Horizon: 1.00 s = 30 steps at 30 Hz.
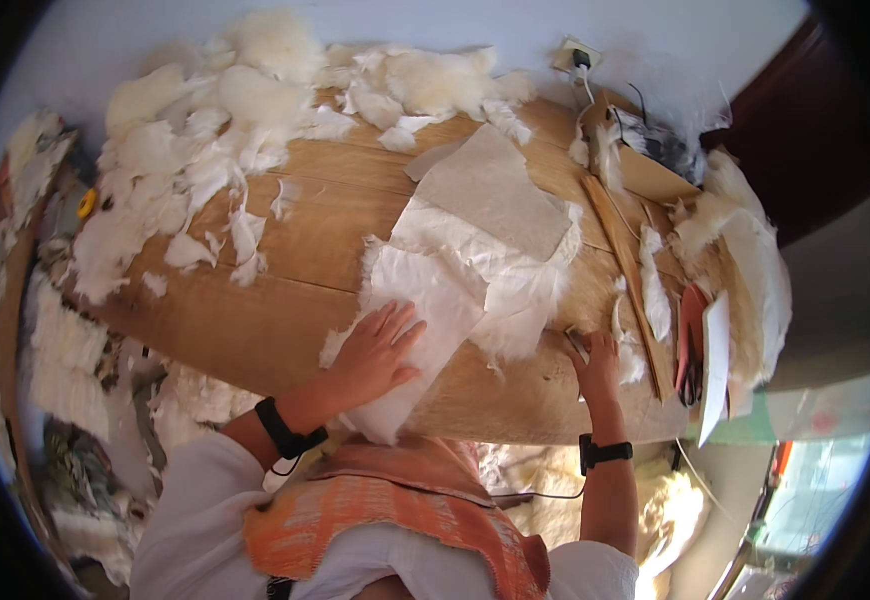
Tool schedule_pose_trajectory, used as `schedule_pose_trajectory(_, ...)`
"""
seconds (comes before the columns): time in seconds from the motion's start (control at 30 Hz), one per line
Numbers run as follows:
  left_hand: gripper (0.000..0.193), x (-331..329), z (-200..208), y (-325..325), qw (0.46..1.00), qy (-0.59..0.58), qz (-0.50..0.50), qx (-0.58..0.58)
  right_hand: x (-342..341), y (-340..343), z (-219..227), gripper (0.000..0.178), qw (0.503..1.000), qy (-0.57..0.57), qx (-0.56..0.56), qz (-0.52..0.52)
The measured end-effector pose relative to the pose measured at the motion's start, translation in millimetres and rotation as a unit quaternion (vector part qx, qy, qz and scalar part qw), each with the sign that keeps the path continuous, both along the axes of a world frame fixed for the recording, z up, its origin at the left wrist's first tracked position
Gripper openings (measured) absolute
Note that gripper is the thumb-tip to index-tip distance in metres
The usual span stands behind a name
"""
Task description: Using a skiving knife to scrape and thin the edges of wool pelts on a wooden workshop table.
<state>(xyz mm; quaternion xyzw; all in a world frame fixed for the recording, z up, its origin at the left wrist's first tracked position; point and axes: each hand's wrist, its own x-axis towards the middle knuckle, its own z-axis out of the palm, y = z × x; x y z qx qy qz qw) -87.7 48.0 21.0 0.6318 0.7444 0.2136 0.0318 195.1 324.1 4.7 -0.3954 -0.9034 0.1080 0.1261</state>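
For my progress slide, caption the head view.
Left hand spread on a white fuzzy-edged sheet, right hand near a wooden strip, white fluff beyond.

I can't make out what the small dark thing [577, 343] is by the fingertips of the right grip [600, 368], nor whether they close on it, while the left grip [377, 355] hides the patch of white sheet [425, 290] beneath its palm. Towards the wall, the dark contents [645, 140] of the cardboard box [657, 174] blur into pale fluff, too smeared to name. Both white sleeves [190, 500] run off the lower edge, and the heap at far left [75, 340] is too hazy to sort piece from piece.
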Motion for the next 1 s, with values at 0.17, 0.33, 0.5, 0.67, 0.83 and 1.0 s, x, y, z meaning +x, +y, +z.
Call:
schedule_pose_trajectory(0.17, 0.073, -1, 6, -3, 0.99, 0.044, -0.056, -0.118, 14, 33, -14, 0.026, 0.992, 0.006, -0.099, 0.084)
schedule_pose_trajectory(0.33, 0.05, 66, 9, 41, 0.984, -0.069, 0.147, 0.078, 12, 41, 6, 0.024, 0.981, 0.048, -0.154, 0.111)
schedule_pose_trajectory(0.5, 0.049, 94, -9, 74, 0.968, -0.024, 0.247, 0.037, 1, 37, 78, 0.022, 0.955, 0.121, -0.162, 0.215)
schedule_pose_trajectory(0.67, 0.045, 81, 10, 63, 0.968, -0.074, 0.22, 0.093, -50, 24, 135, 0.02, 0.916, 0.173, -0.219, 0.29)
schedule_pose_trajectory(0.83, 0.035, 68, 58, 72, 0.896, -0.335, 0.161, 0.242, -129, -4, 143, 0.017, 0.804, 0.211, -0.258, 0.492)
schedule_pose_trajectory(1.0, 0.035, 67, 64, 88, 0.914, -0.353, 0.122, 0.158, -166, -26, 134, 0.02, 0.76, 0.145, -0.282, 0.567)
